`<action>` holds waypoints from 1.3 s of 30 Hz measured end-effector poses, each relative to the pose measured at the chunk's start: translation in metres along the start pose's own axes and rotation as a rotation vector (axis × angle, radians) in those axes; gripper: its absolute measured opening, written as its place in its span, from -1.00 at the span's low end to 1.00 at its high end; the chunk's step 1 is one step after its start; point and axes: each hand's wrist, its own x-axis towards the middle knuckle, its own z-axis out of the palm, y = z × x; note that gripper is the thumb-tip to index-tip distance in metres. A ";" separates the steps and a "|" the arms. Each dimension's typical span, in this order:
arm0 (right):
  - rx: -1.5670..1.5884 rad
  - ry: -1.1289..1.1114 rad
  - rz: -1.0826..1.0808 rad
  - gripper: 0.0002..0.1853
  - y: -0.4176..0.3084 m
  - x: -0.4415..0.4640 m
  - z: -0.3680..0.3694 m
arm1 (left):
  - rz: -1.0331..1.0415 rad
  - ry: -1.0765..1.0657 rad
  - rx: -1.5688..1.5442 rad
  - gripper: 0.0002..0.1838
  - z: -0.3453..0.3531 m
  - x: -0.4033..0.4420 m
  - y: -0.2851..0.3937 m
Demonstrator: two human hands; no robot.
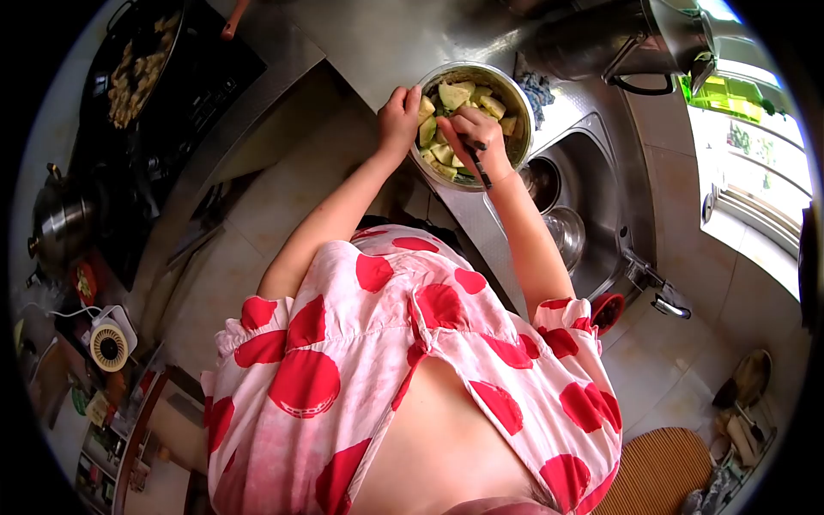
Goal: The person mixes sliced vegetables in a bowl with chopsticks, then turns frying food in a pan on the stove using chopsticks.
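Observation:
A round metal bowl on the counter beside the sink holds many pale green vegetable chunks, some with darker green skin. My left hand is closed at the bowl's left rim, with the fingers curled over the edge. Over the chunks, my right hand is wrapped round a utensil with a thin dark handle. The handle sticks out towards me past the wrist. The utensil's working end is hidden by the hand and the chunks.
Right of the bowl is a steel sink with a faucet and metal and clear bowls inside. A large metal pot stands behind it. At left, a pan of food pieces sits on the black stove.

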 end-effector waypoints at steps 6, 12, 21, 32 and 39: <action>0.066 0.256 0.362 -0.71 0.001 0.003 -0.052 | -0.008 -0.001 0.006 -0.58 0.001 0.000 0.005; 0.012 0.216 0.381 -0.71 0.012 0.025 -0.011 | 0.017 -0.007 0.019 -0.58 -0.001 0.000 0.002; 0.038 0.299 0.503 -0.66 -0.014 -0.047 -0.085 | -0.012 -0.004 -0.011 -0.57 0.002 0.001 0.001; 0.269 0.574 0.700 -0.61 -0.013 -0.017 -0.057 | 0.040 -0.007 0.023 -0.58 0.001 0.000 0.002; 0.306 0.409 0.411 -0.73 -0.020 0.005 -0.049 | 0.039 -0.031 0.056 -0.58 -0.001 0.001 0.003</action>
